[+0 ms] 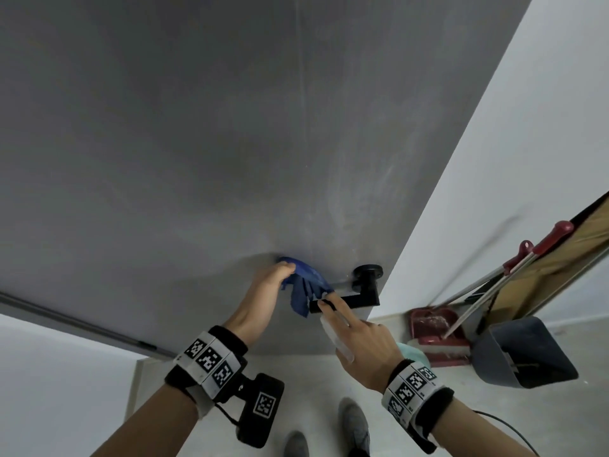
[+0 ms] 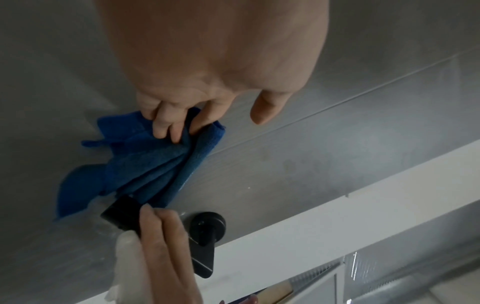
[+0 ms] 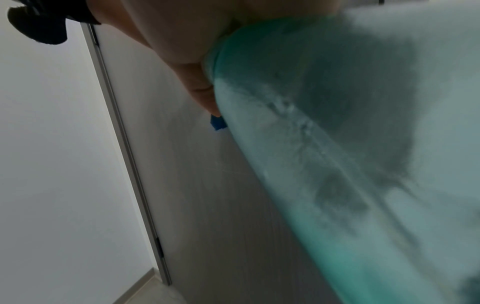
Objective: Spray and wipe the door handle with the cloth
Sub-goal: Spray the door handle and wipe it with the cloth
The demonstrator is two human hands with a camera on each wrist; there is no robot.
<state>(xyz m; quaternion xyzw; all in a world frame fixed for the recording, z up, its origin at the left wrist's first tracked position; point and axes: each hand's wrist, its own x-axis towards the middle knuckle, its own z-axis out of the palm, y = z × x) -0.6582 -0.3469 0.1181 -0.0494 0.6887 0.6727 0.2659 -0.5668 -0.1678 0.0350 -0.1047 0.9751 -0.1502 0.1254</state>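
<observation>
A black lever door handle (image 1: pixel 357 299) sticks out from a grey door (image 1: pixel 197 143), with its round rose (image 1: pixel 368 272) near the door's right edge. My left hand (image 1: pixel 286 271) grips a bunched blue cloth (image 1: pixel 304 286) against the door just left of the lever's free end; in the left wrist view the curled fingers (image 2: pixel 166 127) pinch the cloth (image 2: pixel 145 164) above the handle (image 2: pixel 122 214). My right hand (image 1: pixel 342 316) holds a spray bottle with a white head (image 1: pixel 334 334) and teal body (image 3: pixel 337 164). Two straight fingers (image 2: pixel 161 230) rest on the lever's end.
White wall (image 1: pixel 494 159) meets the door at the right. Against it lean a red dustpan (image 1: pixel 431 328), metal poles with red grips (image 1: pixel 527 255) and a dark grey scoop (image 1: pixel 524 351). My shoes (image 1: pixel 354 423) stand on the pale floor below.
</observation>
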